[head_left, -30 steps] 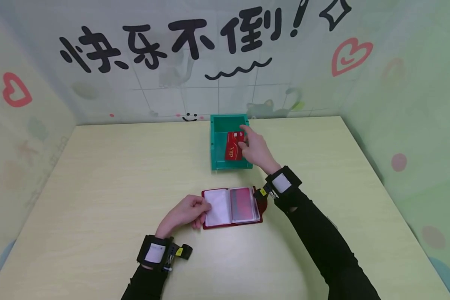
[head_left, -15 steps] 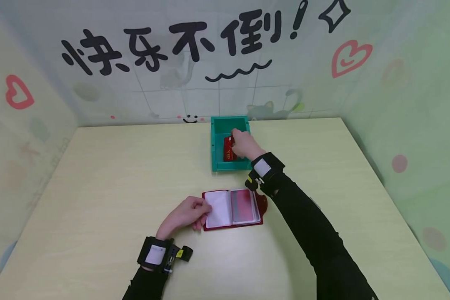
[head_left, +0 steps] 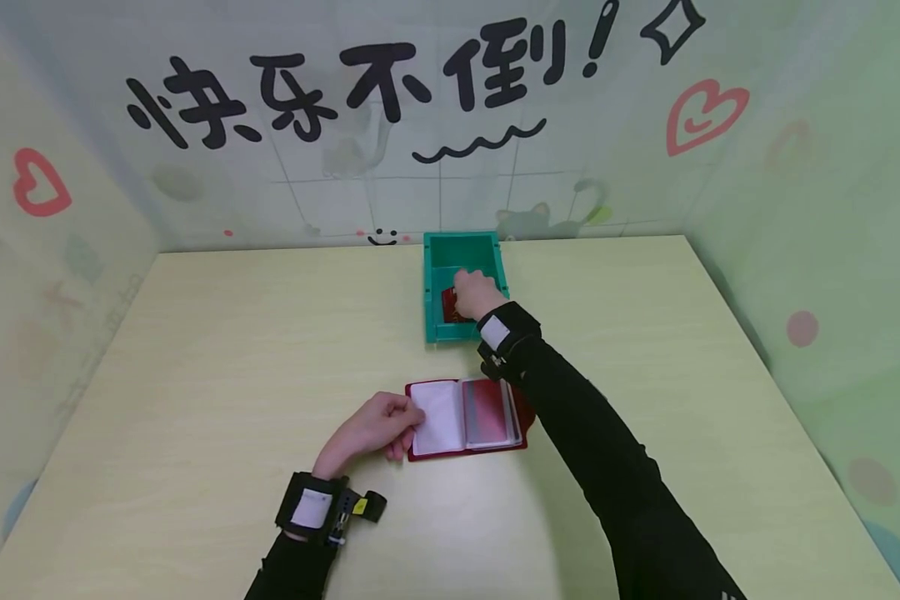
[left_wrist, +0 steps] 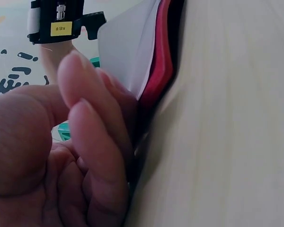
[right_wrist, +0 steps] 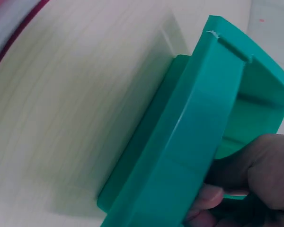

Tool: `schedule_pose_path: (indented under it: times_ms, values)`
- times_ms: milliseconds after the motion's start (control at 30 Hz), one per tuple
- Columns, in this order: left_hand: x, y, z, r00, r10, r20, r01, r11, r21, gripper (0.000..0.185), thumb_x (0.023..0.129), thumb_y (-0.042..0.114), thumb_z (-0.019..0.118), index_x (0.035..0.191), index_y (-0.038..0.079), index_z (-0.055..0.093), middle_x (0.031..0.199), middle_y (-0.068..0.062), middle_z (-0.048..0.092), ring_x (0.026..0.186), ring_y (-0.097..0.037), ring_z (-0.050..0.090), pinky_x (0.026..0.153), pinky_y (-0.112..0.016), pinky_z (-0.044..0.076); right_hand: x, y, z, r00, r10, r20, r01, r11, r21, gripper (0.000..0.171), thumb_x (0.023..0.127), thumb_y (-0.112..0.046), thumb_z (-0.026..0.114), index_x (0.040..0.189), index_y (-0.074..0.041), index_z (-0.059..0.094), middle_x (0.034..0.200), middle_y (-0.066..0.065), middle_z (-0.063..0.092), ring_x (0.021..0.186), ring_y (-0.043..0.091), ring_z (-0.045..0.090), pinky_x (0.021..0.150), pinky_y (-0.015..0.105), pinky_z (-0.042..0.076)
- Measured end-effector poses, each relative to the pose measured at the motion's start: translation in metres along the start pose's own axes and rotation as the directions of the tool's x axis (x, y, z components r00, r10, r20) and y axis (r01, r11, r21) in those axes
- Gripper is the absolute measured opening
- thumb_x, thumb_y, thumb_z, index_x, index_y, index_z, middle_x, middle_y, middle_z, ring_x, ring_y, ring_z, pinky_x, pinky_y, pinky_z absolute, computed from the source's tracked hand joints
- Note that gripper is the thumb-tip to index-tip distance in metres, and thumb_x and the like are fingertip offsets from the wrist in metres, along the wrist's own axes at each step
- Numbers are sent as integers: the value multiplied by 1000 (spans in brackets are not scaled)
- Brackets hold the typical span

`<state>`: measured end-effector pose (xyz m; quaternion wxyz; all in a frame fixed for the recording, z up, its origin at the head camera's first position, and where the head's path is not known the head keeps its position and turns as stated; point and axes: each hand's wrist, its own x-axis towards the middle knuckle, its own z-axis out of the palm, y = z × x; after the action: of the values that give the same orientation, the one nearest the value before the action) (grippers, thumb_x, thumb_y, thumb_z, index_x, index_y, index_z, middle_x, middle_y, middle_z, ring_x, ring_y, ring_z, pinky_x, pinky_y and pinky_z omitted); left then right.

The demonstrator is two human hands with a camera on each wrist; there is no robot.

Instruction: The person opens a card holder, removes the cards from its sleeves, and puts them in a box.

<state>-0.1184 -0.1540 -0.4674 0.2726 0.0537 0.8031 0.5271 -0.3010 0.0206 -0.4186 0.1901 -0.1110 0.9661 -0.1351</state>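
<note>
A red-covered card holder (head_left: 438, 417) lies open on the table, a pink and grey card (head_left: 486, 412) showing in its right-hand clear sleeve. My left hand (head_left: 378, 423) pinches the left edge of the holder; in the left wrist view its fingers (left_wrist: 99, 151) curl beside the raised page and red cover. Farther back, my right hand (head_left: 477, 295) reaches down into a green plastic bin (head_left: 429, 312), over a red card (head_left: 450, 307) that is partly covered by the hand. Its fingertips are hidden, and I cannot tell whether they grip the card.
The bin stands at the table's (head_left: 270, 350) back edge, against a printed wall sheet (head_left: 307, 192). My right forearm (head_left: 592, 425) passes over the holder's right side. A wrist camera (head_left: 371, 505) juts out from my left wrist.
My right hand has moved left and down into the bin, over the red card. The card has shifted toward the bin's front left. My left hand and the card holder have stayed put.
</note>
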Motion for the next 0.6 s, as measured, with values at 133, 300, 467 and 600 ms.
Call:
schedule_pose_path:
  times_ms: [133,300,467,600]
  values:
    - [0,0,0,1000,2,2,-2,1000,4,26,102,20,56,88,-1,62,60,0,56,46,-10,53,49,-21,48,2,-1,3,999,32,37,-31,999,-9,36,103,-7,50,138,-1,49,135,20,57,110,32,56,93,41,50]
    - [1,0,1,1000,4,1,-4,1000,-1,26,102,19,55,87,-1,62,59,0,56,45,-10,53,48,-21,47,4,-2,5,996,58,72,-54,997,-62,33,104,-8,48,136,-1,53,130,19,60,109,31,55,96,41,49]
    - [2,0,2,1000,-10,-2,10,1000,-5,25,102,19,55,87,-1,61,59,1,56,45,-9,52,48,-20,47,4,-4,7,995,68,76,-61,994,-93,32,104,-9,50,135,-1,54,127,18,62,108,30,58,96,40,50]
    - [1,0,2,1000,-16,-6,16,1000,-2,25,102,19,55,87,-1,61,59,1,56,45,-10,52,49,-20,47,2,-4,8,997,50,57,-45,995,-87,31,104,-9,51,133,-1,55,124,18,63,105,30,58,91,39,50]
